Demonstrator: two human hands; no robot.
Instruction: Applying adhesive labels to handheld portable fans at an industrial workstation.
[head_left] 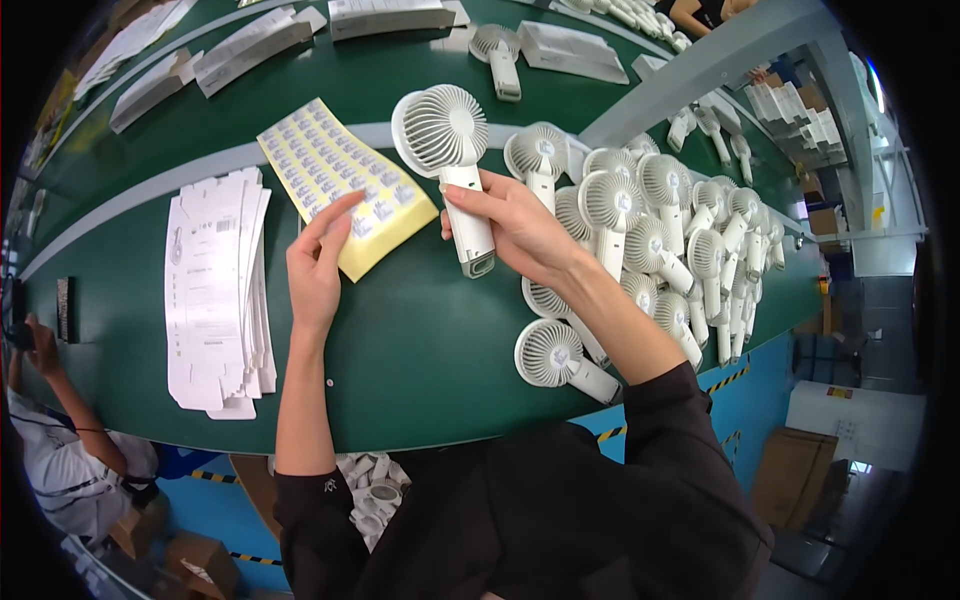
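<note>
My right hand [512,228] is wrapped round the handle of a white handheld fan [447,130], held upright over the table with its ribbed round head at the top. My left hand [318,265] reaches over the left edge of a yellow sticker sheet [375,215]. Its index finger is stretched out near the stickers, with the thumb slightly apart; I see nothing between them. Rows of small printed labels cover the sheet, and a bare yellow strip shows at its near end. A large cluster of similar white fans [612,200] lies to the right of my right hand.
A stack of flattened white boxes [215,290] lies on the green table [400,370] at left. White cartons [255,45] and another fan [497,60] lie across a grey rail. A co-worker [75,450] sits at lower left. More white parts [375,495] are below the table edge.
</note>
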